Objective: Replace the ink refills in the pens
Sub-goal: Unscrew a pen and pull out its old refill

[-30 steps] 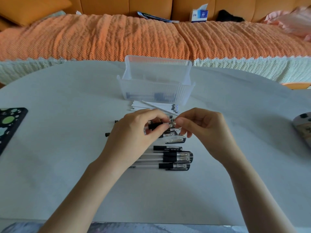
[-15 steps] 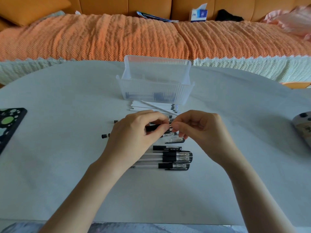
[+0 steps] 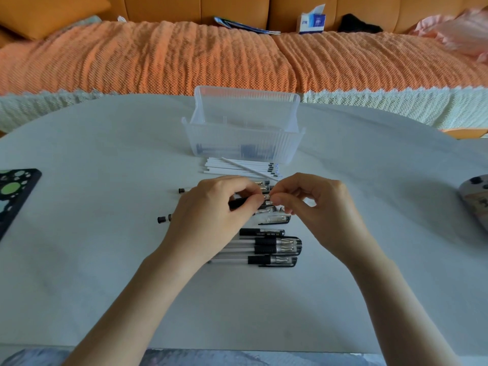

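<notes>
Over the middle of the table my left hand (image 3: pixel 211 215) grips a black-gripped pen (image 3: pixel 239 202) by its barrel. My right hand (image 3: pixel 314 207) pinches the metal tip end of that same pen. Beneath the hands lie several capped pens (image 3: pixel 274 245) in a row, and a loose clear cap (image 3: pixel 276 220). A stack of white refills (image 3: pixel 237 166) lies just beyond the hands. Two small black end plugs (image 3: pixel 161 219) sit left of my left hand.
A clear plastic box (image 3: pixel 243 142) stands behind the refills. A dark tablet with green dots (image 3: pixel 13 191) lies at the left edge, a patterned object (image 3: pixel 475 199) at the right edge. An orange-covered sofa runs behind the white table (image 3: pixel 79 260).
Both hands have stayed over the pens, shifting only slightly; the fingers keep working at the pen's tip end.
</notes>
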### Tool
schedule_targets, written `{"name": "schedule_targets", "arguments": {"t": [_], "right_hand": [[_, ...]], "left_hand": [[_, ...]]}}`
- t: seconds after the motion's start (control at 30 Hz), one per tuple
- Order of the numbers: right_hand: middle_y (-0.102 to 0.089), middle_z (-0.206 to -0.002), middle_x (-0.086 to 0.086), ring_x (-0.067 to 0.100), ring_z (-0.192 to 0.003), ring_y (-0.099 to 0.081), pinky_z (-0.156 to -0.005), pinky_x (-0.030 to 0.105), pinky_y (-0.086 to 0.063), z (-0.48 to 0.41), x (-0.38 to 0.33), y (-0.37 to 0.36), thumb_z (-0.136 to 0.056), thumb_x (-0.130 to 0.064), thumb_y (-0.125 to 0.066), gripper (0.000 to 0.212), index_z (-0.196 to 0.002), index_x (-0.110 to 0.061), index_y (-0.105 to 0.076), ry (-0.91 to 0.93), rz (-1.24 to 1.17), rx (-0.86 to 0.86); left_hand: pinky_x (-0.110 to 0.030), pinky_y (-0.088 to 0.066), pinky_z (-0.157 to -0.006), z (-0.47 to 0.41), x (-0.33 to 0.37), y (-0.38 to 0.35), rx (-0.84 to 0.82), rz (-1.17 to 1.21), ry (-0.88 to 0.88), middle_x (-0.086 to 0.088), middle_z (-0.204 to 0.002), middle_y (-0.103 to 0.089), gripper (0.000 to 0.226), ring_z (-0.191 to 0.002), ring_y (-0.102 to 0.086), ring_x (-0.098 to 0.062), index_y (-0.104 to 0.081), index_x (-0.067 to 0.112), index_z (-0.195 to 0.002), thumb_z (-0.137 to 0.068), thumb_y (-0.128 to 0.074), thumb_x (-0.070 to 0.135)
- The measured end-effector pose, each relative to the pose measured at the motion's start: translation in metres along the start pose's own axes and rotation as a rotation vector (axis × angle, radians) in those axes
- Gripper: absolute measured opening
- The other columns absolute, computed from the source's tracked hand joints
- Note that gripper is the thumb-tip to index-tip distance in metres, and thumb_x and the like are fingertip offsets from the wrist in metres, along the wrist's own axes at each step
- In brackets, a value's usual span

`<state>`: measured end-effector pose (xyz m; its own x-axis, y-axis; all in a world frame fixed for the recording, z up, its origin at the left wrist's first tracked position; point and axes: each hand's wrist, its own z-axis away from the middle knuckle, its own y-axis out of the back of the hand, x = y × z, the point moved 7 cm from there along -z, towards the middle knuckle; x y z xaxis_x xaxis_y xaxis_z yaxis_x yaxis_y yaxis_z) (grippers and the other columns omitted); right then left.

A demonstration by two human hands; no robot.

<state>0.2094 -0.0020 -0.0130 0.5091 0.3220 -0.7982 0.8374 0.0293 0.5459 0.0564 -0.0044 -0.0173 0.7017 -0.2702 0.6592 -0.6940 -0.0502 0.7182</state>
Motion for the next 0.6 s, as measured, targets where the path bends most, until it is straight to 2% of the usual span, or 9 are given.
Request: {"name": "schedule_targets", "arguments": {"t": [0.17, 0.23, 0.3, 0.33, 0.43, 0.5, 0.6], "right_hand": [[-0.063, -0.064, -0.012, 0.004, -0.061, -0.055, -0.061, 0.012, -0.04, -0.001, 0.01, 0.02, -0.079, -0.01, -0.069, 0.015, -0.074, -0.023, -0.067, -0.042, 0.105, 0.073], [-0.062, -0.066, -0.013, 0.002, -0.061, -0.052, -0.061, 0.013, -0.038, -0.002, 0.021, 0.026, -0.079, -0.013, -0.07, 0.013, -0.074, -0.025, -0.068, -0.106, 0.238, 0.071], [-0.059, -0.066, -0.013, 0.005, -0.065, -0.052, -0.065, 0.027, -0.041, -0.002, 0.033, 0.03, -0.08, -0.019, -0.069, 0.013, -0.074, -0.03, -0.066, -0.187, 0.399, 0.028], [-0.054, -0.066, -0.015, 0.005, -0.066, -0.05, -0.065, 0.029, -0.038, 0.0, 0.037, 0.031, -0.08, -0.023, -0.069, 0.011, -0.075, -0.031, -0.066, -0.222, 0.464, 0.007], [-0.05, -0.069, -0.014, 0.006, -0.07, -0.043, -0.063, 0.028, -0.03, 0.002, 0.041, 0.036, -0.079, -0.028, -0.07, 0.006, -0.077, -0.031, -0.066, -0.264, 0.555, -0.02], [-0.058, -0.073, -0.013, 0.007, -0.076, -0.043, -0.064, 0.028, -0.031, 0.003, 0.044, 0.038, -0.078, -0.027, -0.071, 0.009, -0.074, -0.032, -0.064, -0.273, 0.57, -0.036], [-0.057, -0.069, -0.016, 0.007, -0.077, -0.042, -0.064, 0.028, -0.032, 0.003, 0.052, 0.039, -0.077, -0.022, -0.072, 0.012, -0.073, -0.031, -0.065, -0.308, 0.565, -0.062]], "left_hand": [[-0.025, -0.04, -0.057, -0.003, -0.012, 0.007, 0.002, 0.038, 0.051, 0.028, -0.075, -0.061, 0.011, -0.057, -0.055, -0.008, -0.065, 0.033, -0.08, -0.084, -0.059, 0.042], [-0.025, -0.042, -0.06, -0.002, -0.01, 0.008, 0.02, 0.044, 0.031, 0.026, -0.075, -0.062, 0.012, -0.062, -0.054, -0.006, -0.065, 0.032, -0.08, -0.084, -0.059, 0.041], [-0.024, -0.045, -0.065, -0.001, -0.008, 0.006, 0.013, 0.056, 0.023, 0.025, -0.074, -0.062, 0.012, -0.07, -0.056, -0.002, -0.064, 0.032, -0.079, -0.083, -0.059, 0.042], [-0.023, -0.045, -0.066, -0.001, -0.008, 0.005, 0.006, 0.061, 0.023, 0.024, -0.074, -0.063, 0.012, -0.073, -0.057, 0.0, -0.064, 0.032, -0.078, -0.082, -0.059, 0.042], [-0.022, -0.046, -0.07, -0.001, -0.01, 0.005, -0.003, 0.067, 0.029, 0.024, -0.076, -0.064, 0.012, -0.076, -0.057, 0.003, -0.063, 0.033, -0.078, -0.08, -0.058, 0.044], [-0.02, -0.045, -0.07, -0.001, -0.01, 0.005, -0.006, 0.07, 0.033, 0.024, -0.076, -0.064, 0.012, -0.077, -0.057, 0.004, -0.064, 0.034, -0.078, -0.08, -0.059, 0.044], [-0.017, -0.044, -0.069, -0.001, -0.009, 0.003, -0.023, 0.063, 0.036, 0.023, -0.077, -0.064, 0.014, -0.078, -0.057, 0.005, -0.064, 0.033, -0.079, -0.079, -0.058, 0.046]]}}
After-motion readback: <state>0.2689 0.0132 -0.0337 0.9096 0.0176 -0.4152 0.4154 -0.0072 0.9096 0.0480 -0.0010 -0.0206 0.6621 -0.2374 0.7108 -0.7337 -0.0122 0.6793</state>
